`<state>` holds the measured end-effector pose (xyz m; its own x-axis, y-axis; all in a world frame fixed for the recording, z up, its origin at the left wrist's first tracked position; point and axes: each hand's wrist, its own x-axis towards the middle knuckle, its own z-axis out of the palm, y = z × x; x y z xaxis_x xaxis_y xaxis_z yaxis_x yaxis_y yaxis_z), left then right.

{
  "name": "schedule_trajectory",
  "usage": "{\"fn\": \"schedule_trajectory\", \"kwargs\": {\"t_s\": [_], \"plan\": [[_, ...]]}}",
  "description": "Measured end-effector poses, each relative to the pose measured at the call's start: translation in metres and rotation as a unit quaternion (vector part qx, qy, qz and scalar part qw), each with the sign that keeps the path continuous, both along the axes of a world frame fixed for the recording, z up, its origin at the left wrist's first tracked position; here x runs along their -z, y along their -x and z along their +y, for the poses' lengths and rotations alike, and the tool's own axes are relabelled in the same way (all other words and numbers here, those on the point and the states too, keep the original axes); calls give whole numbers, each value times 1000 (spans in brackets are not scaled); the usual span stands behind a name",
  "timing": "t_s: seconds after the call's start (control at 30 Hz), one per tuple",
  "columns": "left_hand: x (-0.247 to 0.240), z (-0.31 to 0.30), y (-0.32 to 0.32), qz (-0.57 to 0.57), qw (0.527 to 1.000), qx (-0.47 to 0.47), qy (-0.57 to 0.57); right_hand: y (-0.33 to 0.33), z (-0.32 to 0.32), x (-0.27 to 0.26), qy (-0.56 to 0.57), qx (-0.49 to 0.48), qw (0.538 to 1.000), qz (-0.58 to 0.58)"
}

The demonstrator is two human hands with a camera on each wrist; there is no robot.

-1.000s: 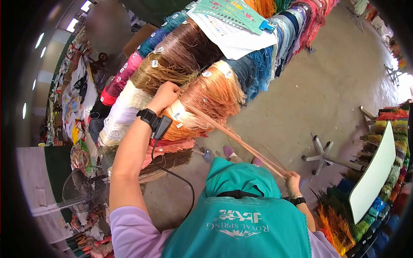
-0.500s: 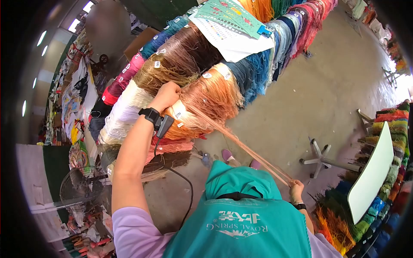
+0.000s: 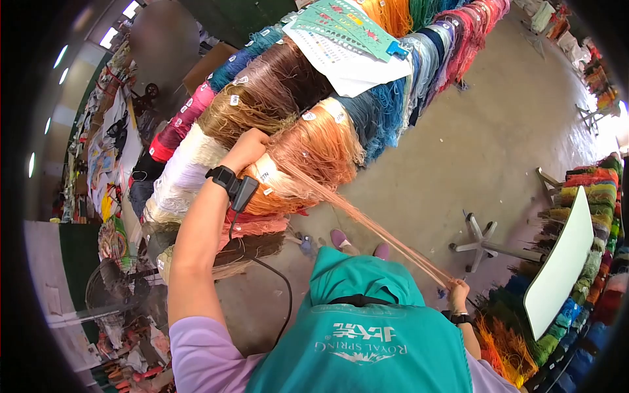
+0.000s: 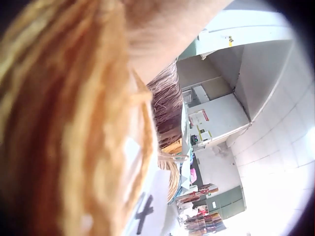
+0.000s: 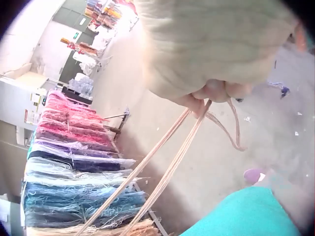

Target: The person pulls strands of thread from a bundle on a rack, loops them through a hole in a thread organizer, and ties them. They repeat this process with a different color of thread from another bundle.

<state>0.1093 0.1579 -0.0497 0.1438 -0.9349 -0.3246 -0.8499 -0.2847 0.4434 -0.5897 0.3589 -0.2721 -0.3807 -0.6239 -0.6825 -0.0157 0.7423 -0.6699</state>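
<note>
Hanks of orange and peach thread (image 3: 314,147) hang on the rack, with white paper labels on them. My left hand (image 3: 246,149) lies at their upper left edge, fingers curled into the thread; its fingertips are hidden. Close to the left wrist camera, orange thread (image 4: 64,123) blurs below the hand (image 4: 162,29). A long bundle of pale peach strands (image 3: 386,236) runs taut from the hanks down to my right hand (image 3: 458,293), which grips its end. In the right wrist view, that hand (image 5: 211,54) pinches the strands (image 5: 172,164), and a short loop hangs beside its fingers.
Printed sheets with a blue clip (image 3: 354,49) lie on top of the rack. A wheeled chair base (image 3: 478,242) and a pale board (image 3: 560,268) stand at the right, beside another thread rack (image 3: 593,229). A fan (image 3: 111,288) is at lower left.
My right hand has moved a little down and to the right, drawing the peach strands out longer. The left hand has stayed at the hanks.
</note>
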Motion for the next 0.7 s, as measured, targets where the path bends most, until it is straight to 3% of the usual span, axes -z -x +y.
{"fn": "schedule_trajectory", "kwargs": {"t_s": [0.07, 0.1, 0.13, 0.2, 0.33, 0.47, 0.6, 0.7], "plan": [[-10, 1, 8, 13, 999, -26, -25, -5, 4, 1, -18, -28, 999, 17], [1, 0, -8, 88, 994, -5, -61, -14, 1, -20, -48, -33, 998, -1], [-8, -1, -7, 196, 975, -63, -86, -16, -2, -26, -40, -34, 999, -14], [-31, 1, -2, 399, 890, -176, -136, -19, -1, -30, -27, -33, 998, -41], [-52, 7, 15, 272, 956, -44, -99, -32, -20, -27, 2, -54, 996, -65], [-33, 5, 2, 102, 993, 58, -3, -55, -42, -18, 18, -103, 992, -76], [-17, 9, 4, -14, 996, 15, 82, -63, -49, 15, 73, -160, 984, -39], [-11, 0, -1, -31, 997, 47, 50, -51, -42, 14, -4, -164, 986, 43]]}}
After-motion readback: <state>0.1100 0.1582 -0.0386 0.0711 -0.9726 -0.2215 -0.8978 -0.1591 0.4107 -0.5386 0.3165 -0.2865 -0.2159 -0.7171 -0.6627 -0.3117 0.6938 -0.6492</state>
